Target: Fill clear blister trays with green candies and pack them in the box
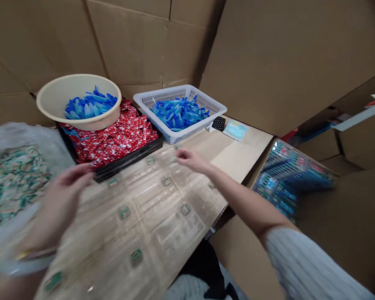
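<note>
Clear plastic blister trays [154, 210] lie spread over the table, with small green-and-white pieces, such as one piece [136, 257], sitting in several of their hollows. My right hand [190, 161] is over the far edge of the trays, its fingers curled together. Whatever those fingers hold, if anything, is too small to make out. At the left, my left hand [61, 204] is smeared by motion beside a clear bag [54, 139] of small green, white and orange pieces [12, 183]. Its fingers point toward the black tray [129, 157] of red printed packets [112, 143].
A cream basin [78, 83] of blue pieces rests on the red packets. Beside it stands a white basket [187, 135], also with blue pieces. A black dimpled object [218, 123] and a light-blue packet [236, 129] lie nearby. At right, a carton holds blue packages [281, 166]. Cardboard walls surround the table.
</note>
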`<action>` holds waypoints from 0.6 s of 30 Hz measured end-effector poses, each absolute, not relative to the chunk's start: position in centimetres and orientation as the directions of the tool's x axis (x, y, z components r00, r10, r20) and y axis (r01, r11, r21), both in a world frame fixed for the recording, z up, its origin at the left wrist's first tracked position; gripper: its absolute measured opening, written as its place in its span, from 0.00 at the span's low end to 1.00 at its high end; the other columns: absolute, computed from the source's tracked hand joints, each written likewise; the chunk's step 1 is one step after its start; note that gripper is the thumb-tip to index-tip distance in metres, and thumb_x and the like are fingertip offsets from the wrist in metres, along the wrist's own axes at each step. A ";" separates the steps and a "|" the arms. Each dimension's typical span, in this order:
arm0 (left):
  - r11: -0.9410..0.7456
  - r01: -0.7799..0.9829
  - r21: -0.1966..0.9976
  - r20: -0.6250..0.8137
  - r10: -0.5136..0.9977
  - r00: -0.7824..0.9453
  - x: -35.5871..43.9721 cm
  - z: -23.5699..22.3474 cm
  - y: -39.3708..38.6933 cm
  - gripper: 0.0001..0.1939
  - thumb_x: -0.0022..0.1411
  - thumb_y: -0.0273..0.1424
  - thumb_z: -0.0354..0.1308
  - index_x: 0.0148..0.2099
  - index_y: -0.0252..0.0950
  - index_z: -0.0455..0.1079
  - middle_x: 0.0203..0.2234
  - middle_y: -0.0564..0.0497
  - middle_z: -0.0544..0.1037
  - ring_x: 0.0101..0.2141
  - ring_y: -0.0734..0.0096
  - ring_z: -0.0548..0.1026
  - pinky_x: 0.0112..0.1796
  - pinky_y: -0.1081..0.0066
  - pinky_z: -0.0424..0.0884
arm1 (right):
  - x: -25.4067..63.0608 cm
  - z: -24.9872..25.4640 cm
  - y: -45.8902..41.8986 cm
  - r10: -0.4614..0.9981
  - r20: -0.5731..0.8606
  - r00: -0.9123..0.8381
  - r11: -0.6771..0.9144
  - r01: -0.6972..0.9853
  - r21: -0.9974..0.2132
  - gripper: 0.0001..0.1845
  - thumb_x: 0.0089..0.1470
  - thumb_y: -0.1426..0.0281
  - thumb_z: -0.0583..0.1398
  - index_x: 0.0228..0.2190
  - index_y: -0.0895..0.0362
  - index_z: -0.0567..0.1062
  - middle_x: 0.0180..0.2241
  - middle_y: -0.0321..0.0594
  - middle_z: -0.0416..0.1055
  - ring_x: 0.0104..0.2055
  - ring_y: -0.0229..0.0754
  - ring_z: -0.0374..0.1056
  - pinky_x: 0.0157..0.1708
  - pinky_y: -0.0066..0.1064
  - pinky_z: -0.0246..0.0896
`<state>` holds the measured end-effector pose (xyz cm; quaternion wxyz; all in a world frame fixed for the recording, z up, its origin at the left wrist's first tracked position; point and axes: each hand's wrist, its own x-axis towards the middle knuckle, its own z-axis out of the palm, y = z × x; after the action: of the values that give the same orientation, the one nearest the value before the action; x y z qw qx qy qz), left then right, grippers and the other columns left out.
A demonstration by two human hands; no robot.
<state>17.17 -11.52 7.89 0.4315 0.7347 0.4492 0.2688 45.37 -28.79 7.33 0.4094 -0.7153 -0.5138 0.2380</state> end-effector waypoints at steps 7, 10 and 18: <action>-0.444 0.180 0.878 0.069 0.489 0.870 38.3 2.8 -25.1 0.10 0.50 0.26 0.53 0.37 0.31 0.70 0.32 0.48 0.71 0.30 0.72 0.69 0.34 0.70 0.67 | 56.0 3.4 -36.6 0.903 -0.011 0.429 -0.343 0.706 -0.619 0.05 0.43 0.76 0.55 0.27 0.61 0.71 0.23 0.34 0.63 0.25 0.32 0.58 0.27 0.24 0.53; -0.559 0.205 0.804 0.098 0.464 0.880 41.5 0.6 -26.1 0.10 0.52 0.25 0.52 0.37 0.32 0.70 0.31 0.48 0.69 0.31 0.72 0.68 0.35 0.70 0.66 | 55.7 2.2 -35.7 0.948 -0.017 0.317 -0.273 0.785 -0.557 0.10 0.42 0.80 0.54 0.29 0.61 0.72 0.26 0.37 0.63 0.27 0.33 0.59 0.29 0.24 0.54; -0.719 0.192 0.668 0.127 0.364 0.923 42.7 0.0 -26.2 0.08 0.56 0.24 0.48 0.31 0.33 0.69 0.30 0.48 0.66 0.32 0.71 0.67 0.35 0.71 0.65 | 56.8 1.7 -35.6 0.981 -0.081 0.174 -0.192 0.865 -0.463 0.13 0.43 0.80 0.54 0.33 0.61 0.72 0.29 0.39 0.63 0.28 0.34 0.60 0.30 0.24 0.54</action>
<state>42.67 -26.18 -0.01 0.3428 0.9186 0.1514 0.1254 56.77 -35.65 1.71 0.1581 -0.7498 -0.6157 0.1836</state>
